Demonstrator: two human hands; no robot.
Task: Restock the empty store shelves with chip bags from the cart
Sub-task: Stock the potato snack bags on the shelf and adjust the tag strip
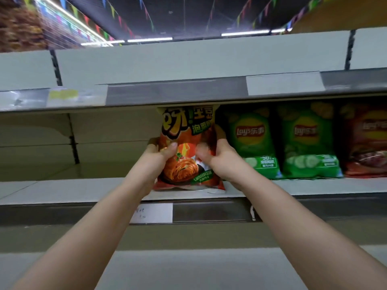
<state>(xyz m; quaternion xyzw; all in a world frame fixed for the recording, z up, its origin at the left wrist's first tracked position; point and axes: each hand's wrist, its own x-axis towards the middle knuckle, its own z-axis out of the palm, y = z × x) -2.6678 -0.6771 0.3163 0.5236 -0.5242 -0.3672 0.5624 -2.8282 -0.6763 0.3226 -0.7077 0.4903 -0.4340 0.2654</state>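
Step in hand: placing. You have the orange-red chip bag (186, 130) in both hands at the middle shelf (62, 190).

- Left grip (158, 155): clamped on the bag's left edge, thumb across the front.
- Right grip (218, 159): clamped on the right edge, thumb on the front too.
- Bag: upright, print facing you. Its top sits just under the lip of the upper shelf (188, 91) and its bottom seam is at the front edge of the shelf board. Can't tell if the board carries its weight yet.
- Neighbours: the bag is just left of the first green bag (251, 141). Your right fingers are between them, so I can't tell if the bags touch. A second green bag (307, 143) and a red bag (368, 143) stand further right, all upright in one row.

My read: the row fills right to left and this is the next slot. Bare board runs on to the left, so there's plenty left to stock. The cart isn't in view.

Next move, as I judge it:
- Push the bag back until its face lines up with the green ones.
- Seat the base flat.
- Ease both grips off.

Two risks:
- The bag looks light and puffy, so it will likely tip forward if you let go with the base on the edge.
- Your right fingers are wedged by the neighbour, so pull them out slowly or you may drag it askew.
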